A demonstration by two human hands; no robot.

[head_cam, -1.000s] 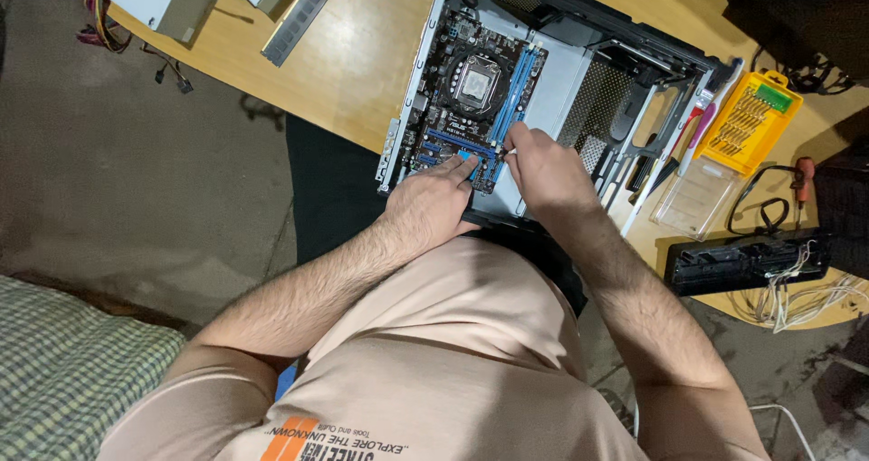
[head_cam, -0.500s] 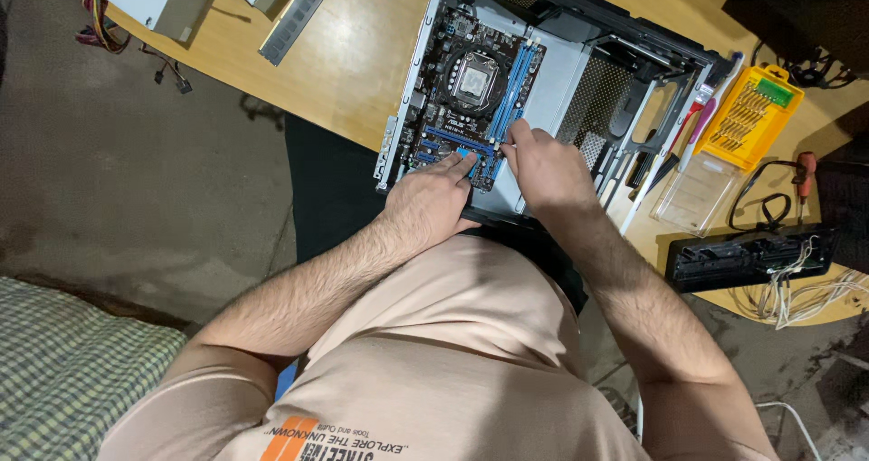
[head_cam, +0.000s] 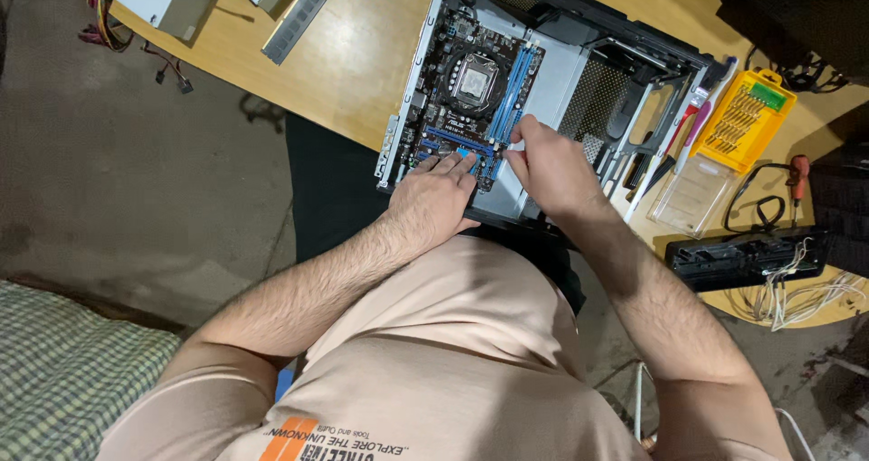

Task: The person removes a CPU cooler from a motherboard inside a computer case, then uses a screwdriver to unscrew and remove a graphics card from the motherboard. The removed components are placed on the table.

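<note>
Wooden table edge: bare motherboard in opened case, left hand pressed flat, right hand pinching at its near edge.

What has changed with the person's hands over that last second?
Very little. The right hand shifted slightly along the near edge of the motherboard; the left hand stayed with fingertips on the blue slot. Nothing visibly picked up or let go. The computer case and yellow screwdriver-bit box stayed put.

Left hand: palm down, fingers extended forward and lying flat, forearm bare. Right hand: knuckles up, fingers curled downward, thumb tucked; forearm bare, angled in from the right.
</note>
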